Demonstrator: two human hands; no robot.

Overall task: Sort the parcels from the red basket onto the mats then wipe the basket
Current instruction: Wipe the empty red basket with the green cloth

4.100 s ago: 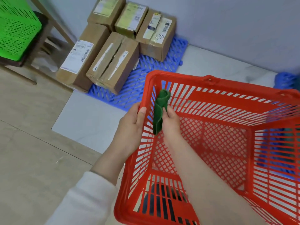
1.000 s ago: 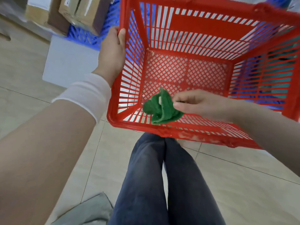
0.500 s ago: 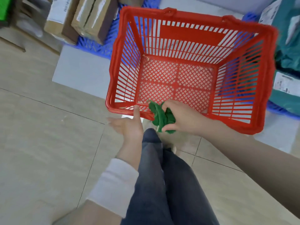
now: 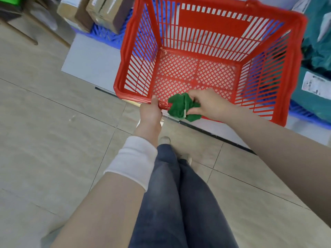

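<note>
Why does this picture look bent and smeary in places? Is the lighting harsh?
Head view: the wide-angle lens bows the rim of the red basket. Motion blur smears the cardboard boxes and the basket's far right corner. The green cloth in the right hand is fairly sharp. The light is soft and even, without glare.

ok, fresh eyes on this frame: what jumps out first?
The red basket, large in the upper middle, with nothing inside it. At its near rim the right hand holds a crumpled green cloth, and the left hand grips the rim beside it. Brown boxes sit on a blue mat at upper left.
</note>
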